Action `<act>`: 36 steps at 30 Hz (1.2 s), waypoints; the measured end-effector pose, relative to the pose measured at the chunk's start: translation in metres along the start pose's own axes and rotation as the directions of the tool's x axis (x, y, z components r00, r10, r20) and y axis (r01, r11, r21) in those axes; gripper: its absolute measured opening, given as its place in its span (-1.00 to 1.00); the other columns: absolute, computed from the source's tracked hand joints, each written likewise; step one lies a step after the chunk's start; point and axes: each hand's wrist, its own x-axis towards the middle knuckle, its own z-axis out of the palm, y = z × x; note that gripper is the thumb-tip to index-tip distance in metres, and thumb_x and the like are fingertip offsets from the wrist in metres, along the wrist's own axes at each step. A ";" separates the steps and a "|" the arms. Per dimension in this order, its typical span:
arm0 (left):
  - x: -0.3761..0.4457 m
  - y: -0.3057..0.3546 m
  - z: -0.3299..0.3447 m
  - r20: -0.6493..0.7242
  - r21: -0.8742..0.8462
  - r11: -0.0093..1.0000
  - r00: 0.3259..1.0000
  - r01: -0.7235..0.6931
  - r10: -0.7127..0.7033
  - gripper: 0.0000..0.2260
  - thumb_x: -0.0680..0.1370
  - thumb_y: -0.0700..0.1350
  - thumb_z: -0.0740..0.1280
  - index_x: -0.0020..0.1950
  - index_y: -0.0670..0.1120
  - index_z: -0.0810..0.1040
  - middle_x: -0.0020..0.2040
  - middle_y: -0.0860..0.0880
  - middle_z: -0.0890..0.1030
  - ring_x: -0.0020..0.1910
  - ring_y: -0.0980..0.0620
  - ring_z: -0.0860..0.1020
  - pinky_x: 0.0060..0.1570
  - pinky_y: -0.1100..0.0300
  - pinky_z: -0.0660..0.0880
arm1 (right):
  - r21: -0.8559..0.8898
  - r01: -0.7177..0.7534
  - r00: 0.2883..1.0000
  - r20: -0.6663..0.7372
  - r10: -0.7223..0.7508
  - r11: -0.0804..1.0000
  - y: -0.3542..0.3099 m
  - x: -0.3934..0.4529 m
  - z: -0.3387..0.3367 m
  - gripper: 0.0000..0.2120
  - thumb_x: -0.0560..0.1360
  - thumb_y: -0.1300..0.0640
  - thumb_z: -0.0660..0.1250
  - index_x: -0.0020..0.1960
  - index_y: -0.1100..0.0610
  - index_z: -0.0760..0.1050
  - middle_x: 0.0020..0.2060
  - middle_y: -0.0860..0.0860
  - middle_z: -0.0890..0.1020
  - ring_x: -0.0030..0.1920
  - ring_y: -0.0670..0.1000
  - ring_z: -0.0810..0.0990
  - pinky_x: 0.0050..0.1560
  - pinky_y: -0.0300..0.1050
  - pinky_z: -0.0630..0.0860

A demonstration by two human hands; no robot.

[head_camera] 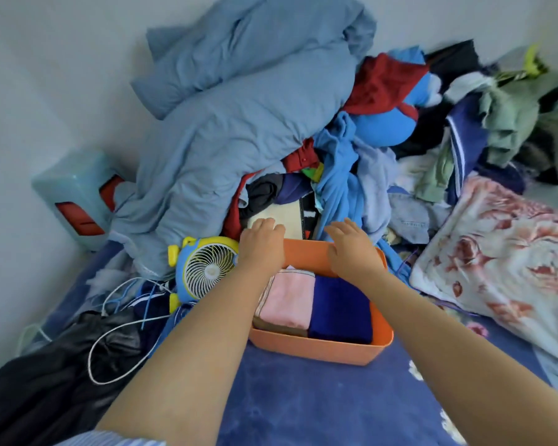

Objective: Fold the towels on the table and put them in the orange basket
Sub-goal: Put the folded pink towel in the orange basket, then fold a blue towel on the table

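The orange basket [319, 347] stands on the blue bedcover in the middle of the head view. Inside it lie a folded pink towel [287, 299] on the left and a folded dark blue towel [340, 309] on the right, side by side. My left hand [261, 244] sits on the basket's far left corner, its fingers bent over the rim. On the far rim further right, my right hand [351, 249] rests with its fingers spread and fairly straight.
A heap of clothes and a light blue duvet [226, 123] rises right behind the basket. A small blue and yellow fan [203, 268] with loose cables lies to its left beside black fabric [62, 365]. A floral blanket [503, 259] lies to the right.
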 end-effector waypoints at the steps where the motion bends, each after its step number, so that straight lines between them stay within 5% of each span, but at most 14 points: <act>1: -0.012 0.003 -0.018 -0.019 0.015 1.000 1.000 -0.004 0.004 -0.69 0.51 -0.23 0.15 0.25 -0.16 0.42 0.30 -0.11 0.39 0.31 -0.12 0.31 0.13 0.02 0.35 | -0.007 0.015 0.999 -0.039 -0.015 1.000 -0.009 -0.011 -0.017 -0.57 0.54 0.27 0.07 0.41 0.19 0.25 0.43 0.09 0.28 0.47 0.10 0.09 0.45 -0.03 0.05; 8: -0.097 0.030 -0.114 -0.131 0.037 0.996 0.988 -0.081 0.085 -0.72 0.53 -0.21 0.15 0.23 -0.18 0.43 0.26 -0.13 0.42 0.29 -0.14 0.32 0.16 0.00 0.34 | -0.108 0.031 0.973 -0.225 -0.055 0.994 -0.053 -0.106 -0.117 -0.62 0.54 0.26 0.12 0.35 0.22 0.33 0.34 0.14 0.39 0.38 0.11 0.26 0.32 -0.09 0.18; 19: -0.258 0.129 -0.185 -0.149 0.056 0.876 0.864 -0.478 0.481 -0.68 0.56 -0.20 0.13 0.31 -0.18 0.38 0.32 -0.19 0.37 0.33 -0.18 0.30 0.23 -0.03 0.32 | -0.179 -0.327 0.841 -0.503 0.199 0.928 -0.097 -0.358 -0.182 -0.68 0.49 0.28 0.13 0.20 0.27 0.47 0.18 0.19 0.54 0.26 0.17 0.41 0.25 0.02 0.37; 25: -0.374 0.236 -0.205 -0.175 0.034 0.651 0.637 -0.758 0.751 -0.69 0.54 -0.17 0.12 0.25 -0.17 0.43 0.27 -0.19 0.42 0.27 -0.19 0.37 0.19 0.00 0.35 | -0.208 -0.625 0.696 -0.585 0.416 0.753 -0.094 -0.536 -0.206 -0.67 0.51 0.25 0.16 0.26 0.22 0.45 0.23 0.14 0.51 0.30 0.10 0.39 0.34 -0.15 0.18; 36: -0.640 0.420 -0.242 -0.267 -0.030 0.102 0.106 -0.994 0.958 -0.71 0.56 -0.14 0.13 0.24 -0.16 0.46 0.24 -0.16 0.44 0.27 -0.14 0.37 0.17 0.02 0.36 | 0.014 -0.960 0.181 -0.730 0.660 0.279 -0.127 -0.867 -0.237 -0.64 0.51 0.24 0.17 0.30 0.20 0.41 0.27 0.14 0.49 0.34 0.09 0.36 0.36 -0.07 0.26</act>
